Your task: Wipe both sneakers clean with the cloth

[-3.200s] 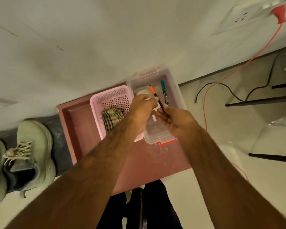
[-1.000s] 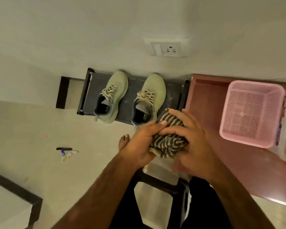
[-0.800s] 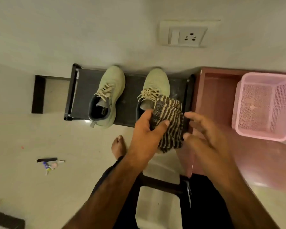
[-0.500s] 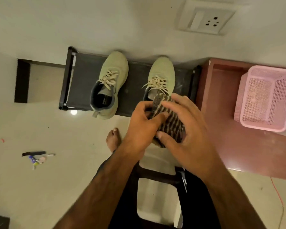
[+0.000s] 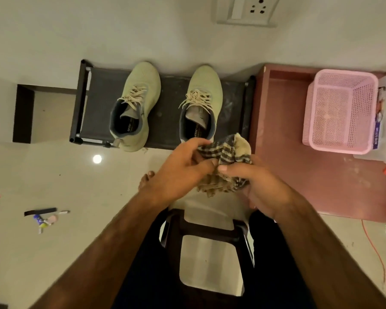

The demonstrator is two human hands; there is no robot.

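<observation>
Two pale green sneakers stand side by side on a low dark rack (image 5: 167,121) against the wall: the left sneaker (image 5: 135,103) and the right sneaker (image 5: 202,101), both with toes toward the wall. In front of the right sneaker's heel I hold a bunched checked cloth (image 5: 227,157) in both hands. My left hand (image 5: 183,170) grips its left side and my right hand (image 5: 254,188) pinches it from the right and below. Neither hand touches a sneaker.
A reddish low table (image 5: 299,170) stands to the right with an empty pink mesh basket (image 5: 341,112) and a clear box at the frame edge. A dark stool (image 5: 210,230) sits between my legs. Small items (image 5: 42,217) lie on the tiled floor at left.
The cloth came out of the pink basket and I turned toward the sneakers. In the last second both hands kept rebunching the cloth, which now shows more of its pale side.
</observation>
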